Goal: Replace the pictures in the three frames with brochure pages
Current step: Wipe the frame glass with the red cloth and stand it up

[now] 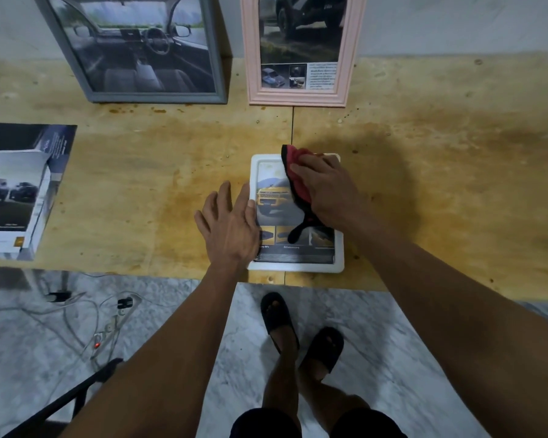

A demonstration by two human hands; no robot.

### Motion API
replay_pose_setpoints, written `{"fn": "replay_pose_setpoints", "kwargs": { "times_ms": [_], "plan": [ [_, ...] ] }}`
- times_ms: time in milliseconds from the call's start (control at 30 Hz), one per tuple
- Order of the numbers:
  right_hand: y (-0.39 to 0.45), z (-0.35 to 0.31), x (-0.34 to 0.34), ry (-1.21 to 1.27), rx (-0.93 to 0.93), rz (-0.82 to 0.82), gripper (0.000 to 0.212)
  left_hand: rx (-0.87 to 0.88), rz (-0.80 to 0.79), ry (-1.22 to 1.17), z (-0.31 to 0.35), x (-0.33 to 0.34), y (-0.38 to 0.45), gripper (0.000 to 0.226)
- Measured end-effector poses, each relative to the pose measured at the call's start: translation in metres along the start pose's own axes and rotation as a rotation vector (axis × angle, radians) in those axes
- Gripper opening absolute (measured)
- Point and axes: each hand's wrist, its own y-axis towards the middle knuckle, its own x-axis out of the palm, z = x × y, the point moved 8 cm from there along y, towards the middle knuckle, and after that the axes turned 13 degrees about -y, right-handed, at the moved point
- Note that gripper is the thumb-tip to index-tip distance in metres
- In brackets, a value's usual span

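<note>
While we wipe the glass, here is how things lie:
step: we judge this as cleaning the front of the white frame (338,248), which lies flat on the wooden table (140,172) near its front edge, brochure page with a yellow car already inside.
right hand: our right hand (325,188) lies palm down, fingers close together, pressing a red cloth (298,181) onto the far right part of the glass; a black strap of the cloth trails back toward us under the wrist.
left hand: our left hand (231,222) is spread flat, fingers apart, half on the table and half on the frame's left rim, thumb lying along that rim.
how to do it well: we should keep the left hand weighing on the rim so the frame doesn't slide, wipe in straight passes toward us, press lightly, and keep the strap off the glass so it leaves no streaks.
other frames: beyond both hands, a grey frame (92,90) and a pink frame (351,58) lean on the wall, both showing car pages, so we judge the task nearly done.
brochures: well to the left of the left hand, a loose pile of brochures (13,197).
writing: small text blocks on the pink-framed page and captions under the yellow car, all too small to read; no brand legible.
</note>
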Motion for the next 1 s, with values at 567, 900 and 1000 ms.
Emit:
{"fn": "replay_pose_setpoints", "kwargs": {
  "times_ms": [567,900,1000],
  "plan": [
    [-0.097,-0.039,0.005,0.216,-0.219,-0.214,0.028,-0.108,0.044,-0.055,0.004,-0.004,-0.005,0.044],
    [-0.1,-0.028,-0.006,0.1,-0.112,-0.428,0.017,-0.222,0.066,-0.107,0.012,-0.008,-0.007,0.036],
    [-0.102,-0.024,-0.017,0.14,-0.071,-0.533,0.016,-0.236,0.061,-0.12,0.013,-0.011,-0.007,0.034]
  ]
}}
